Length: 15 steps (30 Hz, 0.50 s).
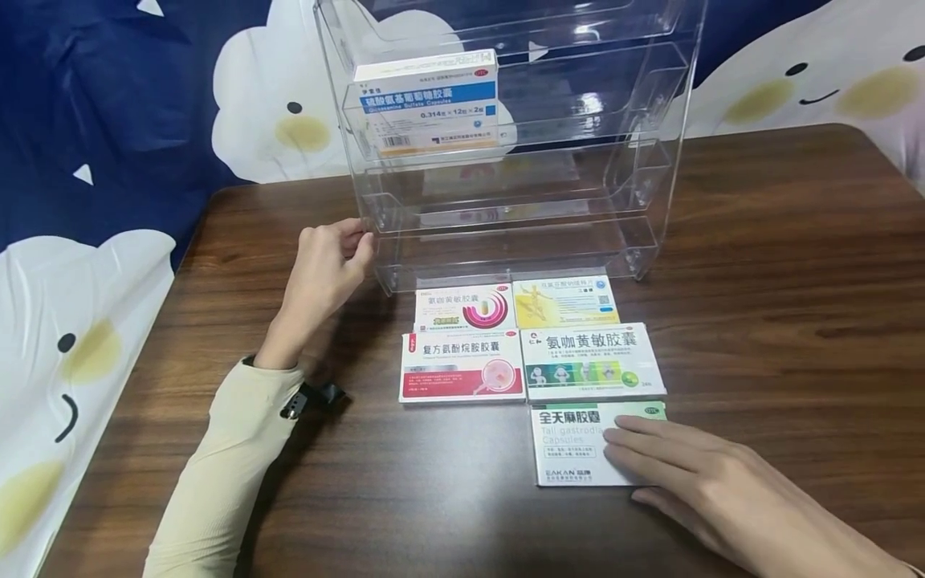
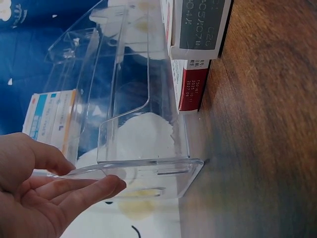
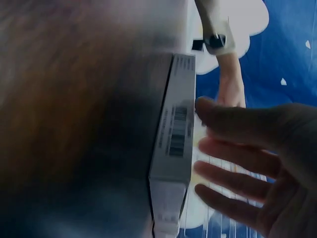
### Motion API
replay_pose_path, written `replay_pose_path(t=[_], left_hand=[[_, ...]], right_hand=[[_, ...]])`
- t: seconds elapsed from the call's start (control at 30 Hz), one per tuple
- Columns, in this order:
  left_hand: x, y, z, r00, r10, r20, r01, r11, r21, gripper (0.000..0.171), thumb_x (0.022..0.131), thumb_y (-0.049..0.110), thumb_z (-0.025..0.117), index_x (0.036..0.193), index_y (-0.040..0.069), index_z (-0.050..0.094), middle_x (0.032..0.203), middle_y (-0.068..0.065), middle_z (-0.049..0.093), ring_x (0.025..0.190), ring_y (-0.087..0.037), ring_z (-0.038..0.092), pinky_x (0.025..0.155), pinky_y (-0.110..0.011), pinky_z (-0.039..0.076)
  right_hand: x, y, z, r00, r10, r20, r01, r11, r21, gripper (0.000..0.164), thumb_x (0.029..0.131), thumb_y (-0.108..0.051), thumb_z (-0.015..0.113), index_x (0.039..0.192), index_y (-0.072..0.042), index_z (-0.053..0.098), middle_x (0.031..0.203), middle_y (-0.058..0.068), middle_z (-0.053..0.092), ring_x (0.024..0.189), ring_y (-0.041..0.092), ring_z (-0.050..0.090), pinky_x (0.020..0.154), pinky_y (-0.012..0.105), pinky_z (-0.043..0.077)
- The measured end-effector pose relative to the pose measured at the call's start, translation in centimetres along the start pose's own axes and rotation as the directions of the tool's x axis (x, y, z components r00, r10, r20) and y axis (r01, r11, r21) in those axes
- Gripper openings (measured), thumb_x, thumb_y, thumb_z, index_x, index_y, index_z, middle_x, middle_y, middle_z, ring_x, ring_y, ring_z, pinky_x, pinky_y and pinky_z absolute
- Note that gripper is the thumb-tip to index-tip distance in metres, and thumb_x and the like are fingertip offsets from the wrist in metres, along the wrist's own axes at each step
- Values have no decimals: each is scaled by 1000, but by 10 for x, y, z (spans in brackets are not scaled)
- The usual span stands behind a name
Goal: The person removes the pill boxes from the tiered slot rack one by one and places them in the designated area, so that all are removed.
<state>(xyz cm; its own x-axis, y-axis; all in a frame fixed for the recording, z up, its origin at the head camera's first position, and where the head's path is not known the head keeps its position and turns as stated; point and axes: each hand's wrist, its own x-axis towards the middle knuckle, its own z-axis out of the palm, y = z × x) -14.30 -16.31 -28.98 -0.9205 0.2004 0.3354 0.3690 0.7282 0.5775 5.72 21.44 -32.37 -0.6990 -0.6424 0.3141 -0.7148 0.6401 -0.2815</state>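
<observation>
My left hand [image 1: 331,261] pinches the left side panel of a clear plastic tiered rack [image 1: 506,245] between thumb and fingers. In the left wrist view, thumb and fingertips meet at the edge of that panel. On a tier of the rack leans a blue and white glucosamine capsule box [image 1: 429,104]. My right hand [image 1: 711,478] lies over the right part of a white and green medicine box [image 1: 571,449], fingers extended at its face. The right wrist view shows the barcode side of this box [image 3: 173,126], with the fingers straight beside it.
Flat on the wooden table [image 1: 780,321], between rack and right hand, lie a pink and white box [image 1: 462,309], a yellow box [image 1: 564,301], a red and white box [image 1: 462,365] and a green-striped box [image 1: 596,361]. Behind hangs a blue cloth [image 1: 87,72] with clouds.
</observation>
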Motion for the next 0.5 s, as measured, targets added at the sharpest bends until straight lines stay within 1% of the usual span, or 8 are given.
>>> replay_pose_path(t=[0.07, 0.17, 0.27, 0.3, 0.5], left_hand=[[-1, 0, 0, 1000, -4, 3, 4, 1000, -1, 24, 91, 2, 52, 103, -12, 68, 91, -23, 71, 85, -27, 70, 72, -40, 54], [-2, -1, 0, 1000, 0, 1, 0, 1000, 1, 24, 91, 2, 52, 103, -12, 68, 90, -23, 71, 85, -28, 70, 71, -40, 54], [-1, -1, 0, 1000, 4, -9, -4, 1000, 4, 24, 91, 1, 52, 102, -12, 68, 89, -23, 71, 84, -28, 70, 71, -40, 54], [-1, -1, 0, 1000, 5, -11, -5, 1000, 6, 23, 91, 1, 52, 102, -12, 68, 89, -23, 71, 83, -28, 70, 70, -40, 54], [0, -1, 0, 1000, 14, -11, -14, 1000, 8, 24, 90, 0, 52, 103, -12, 68, 90, -23, 71, 85, -27, 69, 70, -40, 53]], right_hand=[[1, 0, 3, 999, -35, 31, 36, 998, -42, 53, 104, -42, 25, 121, -17, 69, 125, -4, 64, 113, 18, 60, 108, 11, 17], [1, 1, 6, 996, -81, 28, 83, 993, -79, 61, 106, -36, 15, 118, -13, 70, 126, -1, 64, 114, 20, 59, 110, 13, 12], [2, 2, 8, 995, -92, 22, 94, 992, -89, 62, 106, -35, 14, 118, -12, 70, 127, 0, 63, 116, 20, 58, 111, 13, 9], [2, 2, 9, 995, -96, 18, 97, 991, -93, 62, 106, -35, 14, 118, -12, 70, 128, 1, 63, 116, 21, 58, 111, 13, 10], [6, 3, 11, 995, -95, 8, 95, 991, -98, 61, 106, -32, 13, 118, -12, 70, 128, 2, 62, 117, 21, 57, 111, 14, 9]])
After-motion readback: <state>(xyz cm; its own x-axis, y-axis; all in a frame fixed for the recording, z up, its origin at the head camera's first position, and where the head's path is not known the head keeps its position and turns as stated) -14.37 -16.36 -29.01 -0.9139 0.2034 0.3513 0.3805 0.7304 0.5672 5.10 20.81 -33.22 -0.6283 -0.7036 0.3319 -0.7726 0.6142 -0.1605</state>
